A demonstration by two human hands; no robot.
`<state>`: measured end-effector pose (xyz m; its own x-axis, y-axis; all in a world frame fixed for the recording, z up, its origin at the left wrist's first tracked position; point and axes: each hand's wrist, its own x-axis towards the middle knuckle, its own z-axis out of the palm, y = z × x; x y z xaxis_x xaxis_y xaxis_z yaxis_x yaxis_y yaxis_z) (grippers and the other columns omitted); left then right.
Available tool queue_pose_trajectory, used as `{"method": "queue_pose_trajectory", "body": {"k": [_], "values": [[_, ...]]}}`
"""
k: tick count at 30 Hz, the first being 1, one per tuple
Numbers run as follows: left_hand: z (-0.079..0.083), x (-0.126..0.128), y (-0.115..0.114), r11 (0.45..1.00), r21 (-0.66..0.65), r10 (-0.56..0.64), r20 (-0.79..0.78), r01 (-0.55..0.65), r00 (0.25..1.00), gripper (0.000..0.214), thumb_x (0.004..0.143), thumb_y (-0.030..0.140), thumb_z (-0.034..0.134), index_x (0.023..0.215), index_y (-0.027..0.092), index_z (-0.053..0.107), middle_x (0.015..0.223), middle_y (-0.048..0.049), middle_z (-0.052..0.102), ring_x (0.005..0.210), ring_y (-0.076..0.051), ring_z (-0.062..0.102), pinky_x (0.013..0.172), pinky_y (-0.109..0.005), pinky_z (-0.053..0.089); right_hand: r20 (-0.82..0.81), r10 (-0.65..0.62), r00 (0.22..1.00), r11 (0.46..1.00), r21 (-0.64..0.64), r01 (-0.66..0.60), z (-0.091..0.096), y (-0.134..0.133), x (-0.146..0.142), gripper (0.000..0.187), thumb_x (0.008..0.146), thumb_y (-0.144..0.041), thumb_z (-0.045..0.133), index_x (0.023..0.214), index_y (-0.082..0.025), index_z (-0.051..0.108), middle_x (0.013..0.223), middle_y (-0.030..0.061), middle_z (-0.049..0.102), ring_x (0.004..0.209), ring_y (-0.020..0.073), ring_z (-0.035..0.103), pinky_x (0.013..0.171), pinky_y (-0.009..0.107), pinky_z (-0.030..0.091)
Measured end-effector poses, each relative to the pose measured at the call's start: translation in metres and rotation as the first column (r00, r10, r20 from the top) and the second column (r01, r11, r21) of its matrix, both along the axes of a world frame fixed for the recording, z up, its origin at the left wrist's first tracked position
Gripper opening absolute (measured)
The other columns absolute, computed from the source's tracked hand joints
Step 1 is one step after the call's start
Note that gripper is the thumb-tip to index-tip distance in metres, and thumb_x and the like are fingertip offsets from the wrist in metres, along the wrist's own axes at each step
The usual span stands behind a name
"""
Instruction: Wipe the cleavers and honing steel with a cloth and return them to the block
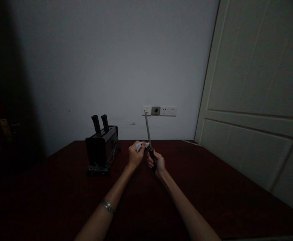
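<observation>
My right hand is closed around the black handle of a sharpening steel, whose thin grey rod points up and slightly left. In my left hand a crumpled white cloth is pinched, its end at the base of the rod, just above the handle. Whether the cloth wraps round the rod is too small to tell. To the left of both hands stands a dark knife block, with two black-handled knives upright in its top.
The dark red-brown table reaches back to a pale wall. Low on the wall are several sockets and a switch. A panelled white door rises along the right side. The far left is in deep shadow.
</observation>
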<state>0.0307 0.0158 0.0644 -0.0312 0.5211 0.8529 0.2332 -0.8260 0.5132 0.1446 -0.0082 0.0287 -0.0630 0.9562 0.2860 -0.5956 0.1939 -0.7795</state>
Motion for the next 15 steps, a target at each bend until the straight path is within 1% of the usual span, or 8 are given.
{"method": "queue_pose_trajectory", "body": {"k": [2,4,5,7,9,11,13,15], "values": [[-0.001,-0.003,0.006,0.999,-0.035,0.033,0.082,-0.030,0.996,0.030,0.084,0.037,0.047,0.069,0.014,0.059,0.060,0.0002,0.055,0.056,-0.011,0.049,0.055,-0.020,0.039,-0.022,-0.020,1.000,1.000,0.017,0.020,0.003,0.000,0.004,0.031,0.075,-0.045,0.055,0.066,-0.015,0.053,0.039,-0.0083,0.035,0.029,0.0045,0.026,0.030,0.017,0.021],[-0.004,-0.006,0.015,0.995,-0.064,0.090,0.132,-0.082,0.987,0.030,0.084,0.038,0.048,0.073,0.013,0.060,0.063,-0.0007,0.058,0.059,-0.012,0.051,0.057,-0.020,0.040,-0.040,-0.038,0.998,0.999,0.027,0.039,0.005,0.001,0.008,0.031,0.076,-0.044,0.054,0.066,-0.015,0.053,0.039,-0.0087,0.033,0.029,0.0043,0.025,0.030,0.016,0.021],[-0.006,-0.007,0.019,0.991,-0.076,0.119,0.133,-0.110,0.984,0.029,0.084,0.037,0.048,0.074,0.013,0.061,0.064,-0.0011,0.059,0.059,-0.012,0.052,0.057,-0.021,0.041,-0.046,-0.044,0.998,0.999,0.029,0.045,0.006,0.001,0.010,0.031,0.076,-0.044,0.054,0.066,-0.015,0.053,0.039,-0.0088,0.033,0.029,0.0043,0.025,0.030,0.016,0.020],[-0.013,-0.009,0.029,0.985,-0.082,0.159,0.078,-0.152,0.984,0.028,0.083,0.036,0.049,0.076,0.012,0.062,0.067,-0.0025,0.061,0.061,-0.013,0.054,0.059,-0.022,0.042,-0.051,-0.052,0.997,0.998,0.032,0.054,0.007,0.001,0.012,0.030,0.076,-0.044,0.054,0.067,-0.015,0.054,0.039,-0.0089,0.033,0.029,0.0043,0.025,0.030,0.016,0.020],[-0.023,-0.009,0.035,0.987,-0.057,0.145,-0.051,-0.148,0.988,0.023,0.083,0.031,0.050,0.081,0.013,0.063,0.075,-0.0050,0.064,0.068,-0.015,0.058,0.064,-0.024,0.044,-0.053,-0.057,0.997,0.997,0.039,0.059,0.008,0.001,0.013,0.030,0.075,-0.044,0.056,0.067,-0.015,0.054,0.039,-0.0087,0.033,0.030,0.0042,0.025,0.031,0.016,0.021],[-0.034,-0.008,0.037,0.996,-0.029,0.076,-0.244,-0.086,0.967,0.018,0.082,0.025,0.051,0.090,0.015,0.063,0.087,-0.0075,0.065,0.080,-0.017,0.060,0.072,-0.028,0.045,-0.050,-0.060,0.997,0.997,0.049,0.063,0.010,0.000,0.013,0.030,0.074,-0.044,0.057,0.067,-0.014,0.055,0.040,-0.0081,0.036,0.030,0.0043,0.027,0.031,0.016,0.023],[-0.043,-0.005,0.034,0.999,-0.039,-0.028,-0.455,0.011,0.890,0.021,0.080,0.018,0.050,0.098,0.017,0.062,0.096,-0.0082,0.065,0.088,-0.019,0.059,0.078,-0.030,0.044,-0.048,-0.059,0.997,0.996,0.060,0.062,0.012,-0.001,0.013,0.031,0.073,-0.044,0.059,0.068,-0.014,0.055,0.040,-0.0074,0.038,0.031,0.0046,0.029,0.032,0.017,0.025],[-0.050,-0.002,0.028,0.992,-0.093,-0.120,-0.625,0.080,0.772,0.025,0.078,0.016,0.050,0.100,0.019,0.061,0.097,-0.0075,0.065,0.089,-0.019,0.059,0.079,-0.030,0.043,-0.047,-0.053,0.997,0.996,0.070,0.056,0.014,-0.002,0.014,0.031,0.072,-0.045,0.060,0.069,-0.014,0.056,0.041,-0.0071,0.038,0.032,0.0049,0.031,0.033,0.017,0.026]]}}
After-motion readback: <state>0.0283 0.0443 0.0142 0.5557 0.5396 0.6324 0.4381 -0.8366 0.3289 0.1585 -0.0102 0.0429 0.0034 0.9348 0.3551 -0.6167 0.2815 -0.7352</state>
